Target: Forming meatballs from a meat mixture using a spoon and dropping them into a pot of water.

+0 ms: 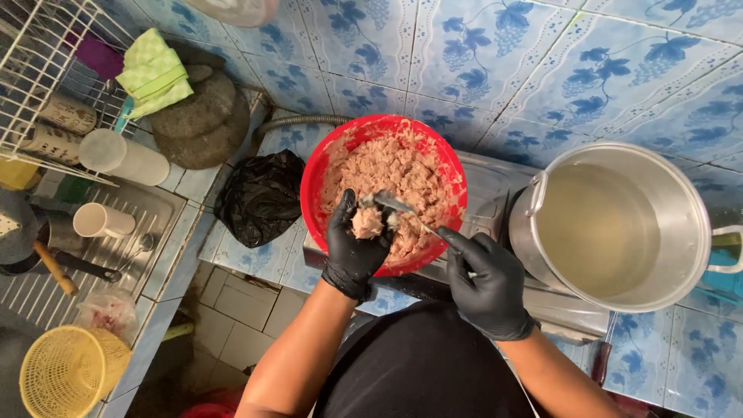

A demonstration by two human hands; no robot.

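A red bowl (321, 166) full of pinkish minced meat paste (402, 174) stands on the tiled counter in front of me. My left hand (352, 251), in a black glove, is closed around a lump of the paste (367, 222) over the bowl's near side. My right hand (484, 282), also black-gloved, holds a metal spoon (395, 203) whose tip rests against that lump. To the right stands a large steel pot (619, 224) filled with pale liquid.
A black plastic bag (261, 197) lies left of the bowl. Further left are a metal sink tray (131, 232) with a white cup (101, 220), a wire dish rack (46, 85), round stone slabs (197, 120), a green cloth (155, 73) and a yellow basket (70, 371).
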